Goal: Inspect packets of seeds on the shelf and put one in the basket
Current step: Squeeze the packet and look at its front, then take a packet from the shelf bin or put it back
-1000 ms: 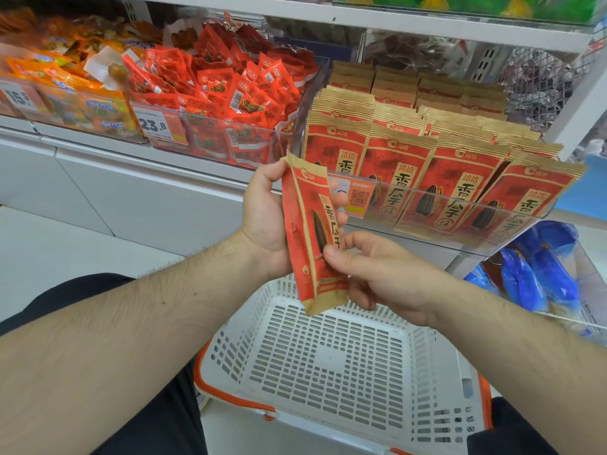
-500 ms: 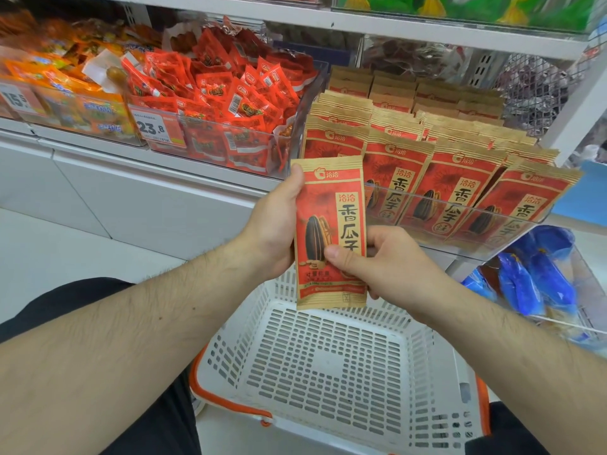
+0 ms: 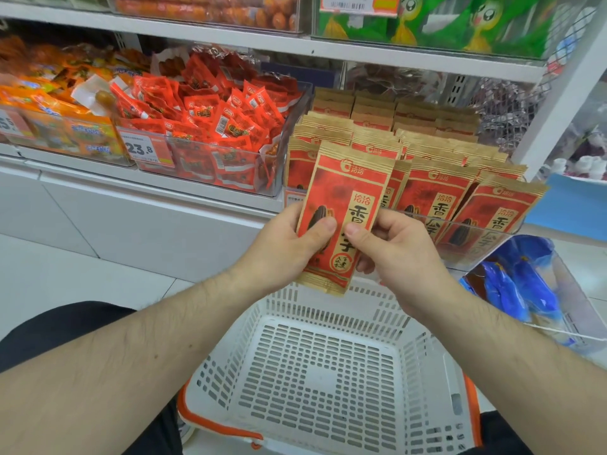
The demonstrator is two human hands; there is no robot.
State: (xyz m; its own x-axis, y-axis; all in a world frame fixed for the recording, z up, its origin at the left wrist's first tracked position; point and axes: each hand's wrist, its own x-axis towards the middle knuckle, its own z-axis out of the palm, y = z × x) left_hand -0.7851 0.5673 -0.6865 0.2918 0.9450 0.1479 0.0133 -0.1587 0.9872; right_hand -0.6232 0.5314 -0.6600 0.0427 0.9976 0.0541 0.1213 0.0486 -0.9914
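Two bare forearms reach in from the bottom corners over a white perforated shopping basket with orange rim trim, nothing visible inside it. Above the basket's far wall, both hands pinch one sunflower seed packet, red front with kraft-brown top and bottom seals, held upright and leaning slightly right, printed face toward the camera. Left hand grips the packet's left edge, thumb pressed on the seed picture; right hand grips the right edge, thumb on the lower characters, fingers curled behind. Readable print: 洽洽 logo at top, 洽洽 again on the yellow panel, large 香, then 子 partly covered by the thumb; small round seal near the bottom, too small to read. Just behind, a clear shelf bin holds rows of matching seed packets, rear rows showing only brown tops. Left of it, a clear bin of small red snack sachets carries a price tag reading 23.8. Further left, orange packs, tag cut off. Right, blue bags in a lower bin, blurry. Upper shelf: green cartoon packs, cropped.
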